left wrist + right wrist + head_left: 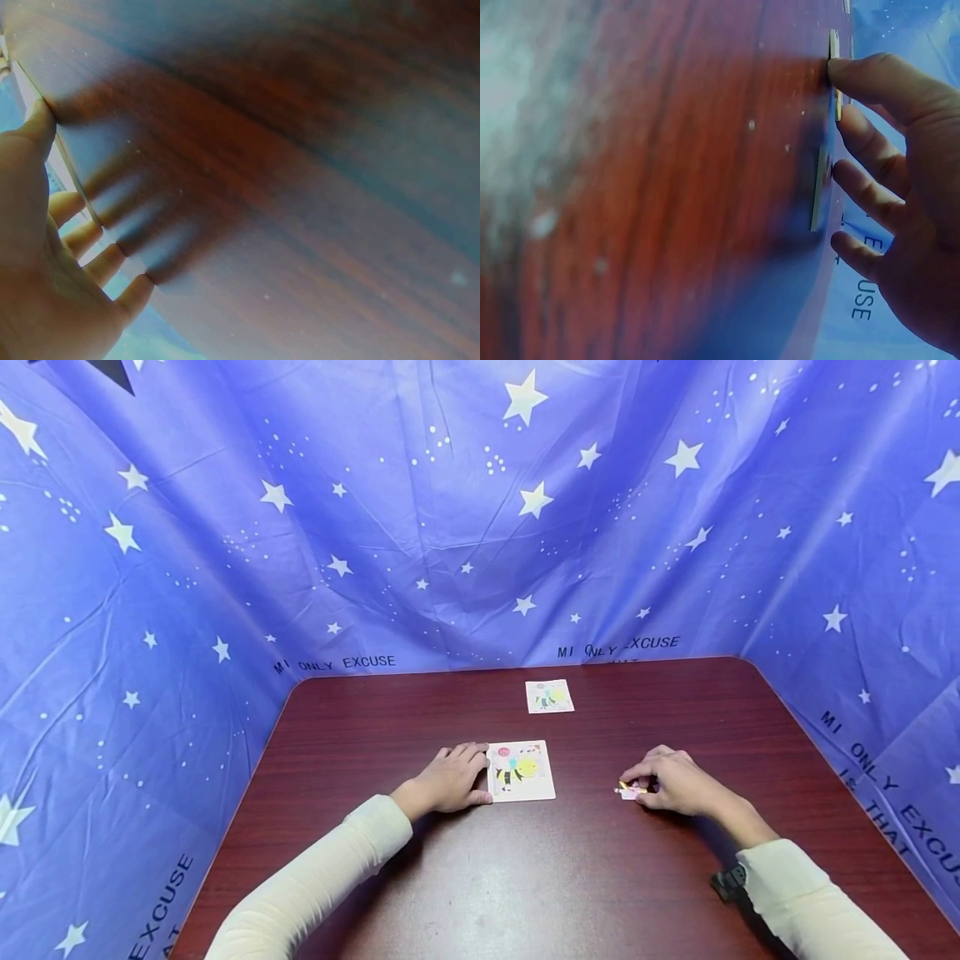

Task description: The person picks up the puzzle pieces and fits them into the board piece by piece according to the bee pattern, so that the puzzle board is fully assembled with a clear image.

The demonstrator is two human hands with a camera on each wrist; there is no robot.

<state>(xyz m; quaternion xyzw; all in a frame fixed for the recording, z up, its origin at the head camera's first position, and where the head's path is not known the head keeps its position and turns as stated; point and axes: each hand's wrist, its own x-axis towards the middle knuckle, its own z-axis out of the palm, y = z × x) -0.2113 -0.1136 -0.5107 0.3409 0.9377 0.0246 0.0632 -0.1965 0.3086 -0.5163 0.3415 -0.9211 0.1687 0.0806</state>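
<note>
A square board (522, 771) with a bee picture lies flat on the table, apparently a puzzle. My left hand (452, 777) rests at its left edge, with the thumb by the near corner; the left wrist view shows the hand's (52, 240) fingertips down along that edge. Further right, my right hand (675, 782) pinches a small, thin, colourful piece (633, 789), seemingly a puzzle piece, between thumb and forefinger. The right wrist view shows the pinched piece (834, 52) edge-on and a second thin flat piece (819, 187) below it, near the other fingers. Its printed face is hidden there.
A smaller square card (550, 697) with a similar bee picture lies near the back of the dark red wooden table (375, 718). Blue cloth (450, 527) with white stars hangs round the back and sides. A dark strap (729, 883) sits at the right wrist.
</note>
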